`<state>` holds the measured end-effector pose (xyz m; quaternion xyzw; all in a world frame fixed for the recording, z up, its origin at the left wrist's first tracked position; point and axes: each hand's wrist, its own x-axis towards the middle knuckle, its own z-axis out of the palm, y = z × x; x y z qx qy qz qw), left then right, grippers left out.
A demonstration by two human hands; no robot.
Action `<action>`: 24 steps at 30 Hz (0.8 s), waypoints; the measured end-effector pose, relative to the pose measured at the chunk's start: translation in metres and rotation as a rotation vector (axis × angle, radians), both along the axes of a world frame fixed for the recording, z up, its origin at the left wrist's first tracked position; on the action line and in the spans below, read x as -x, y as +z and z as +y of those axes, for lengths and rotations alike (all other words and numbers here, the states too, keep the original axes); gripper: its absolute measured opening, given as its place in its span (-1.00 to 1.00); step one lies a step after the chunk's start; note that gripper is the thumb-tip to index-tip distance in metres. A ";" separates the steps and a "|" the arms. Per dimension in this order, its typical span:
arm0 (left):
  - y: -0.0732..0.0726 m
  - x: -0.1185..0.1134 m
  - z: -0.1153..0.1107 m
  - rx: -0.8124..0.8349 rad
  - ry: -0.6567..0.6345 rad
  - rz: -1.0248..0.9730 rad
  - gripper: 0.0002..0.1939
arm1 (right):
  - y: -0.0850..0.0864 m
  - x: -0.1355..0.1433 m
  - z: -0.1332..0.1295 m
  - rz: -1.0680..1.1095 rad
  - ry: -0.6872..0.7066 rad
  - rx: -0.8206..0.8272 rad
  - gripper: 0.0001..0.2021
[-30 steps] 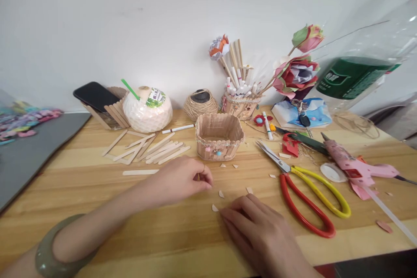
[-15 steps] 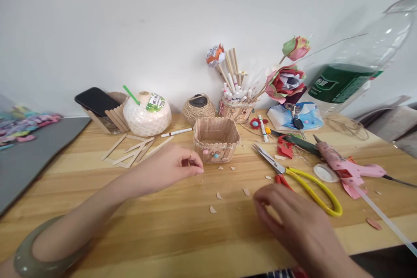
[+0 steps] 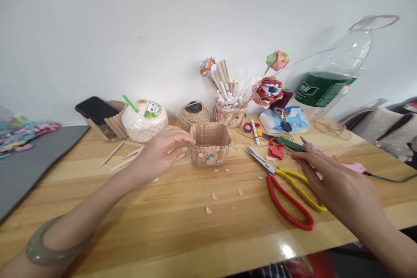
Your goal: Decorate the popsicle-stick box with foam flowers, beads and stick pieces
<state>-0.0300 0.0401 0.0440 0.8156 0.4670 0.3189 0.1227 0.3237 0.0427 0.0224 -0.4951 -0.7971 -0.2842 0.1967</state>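
Note:
A small square basket (image 3: pixel 211 156) made of wooden craft sticks, with a rope-like trim and pink and blue beads, stands upright mid-table. My left hand (image 3: pixel 163 151) is at its left rim, thumb and index finger apart, with nothing visible between them; whether a fingertip touches the rim I cannot tell. Over on the right, my right hand (image 3: pixel 335 178) reaches with outstretched fingers above a pink hot glue gun (image 3: pixel 355 167) and hides most of it. Scissors (image 3: pixel 269 168) with one red and one yellow handle lie left of that hand, blades apart.
Wood chips (image 3: pixel 209 210) are scattered before the basket. Behind stand a twine ball (image 3: pixel 194 120), a wrapped coconut (image 3: pixel 143 128), a stick holder with a phone (image 3: pixel 96 109), a marker basket (image 3: pixel 230 117) and a large bottle (image 3: pixel 325 89). A dark green-handled tool (image 3: pixel 288 143) lies near the scissors.
My right hand has moved right and forward from beside the scissors to over the glue gun, uncovering the red handle. My left hand has risen slightly toward the basket's rim, its fingers spreading. The view has shifted.

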 end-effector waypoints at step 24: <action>0.010 -0.060 0.019 0.035 -0.097 0.274 -0.69 | -0.014 -0.037 -0.038 0.121 -0.111 0.193 -0.51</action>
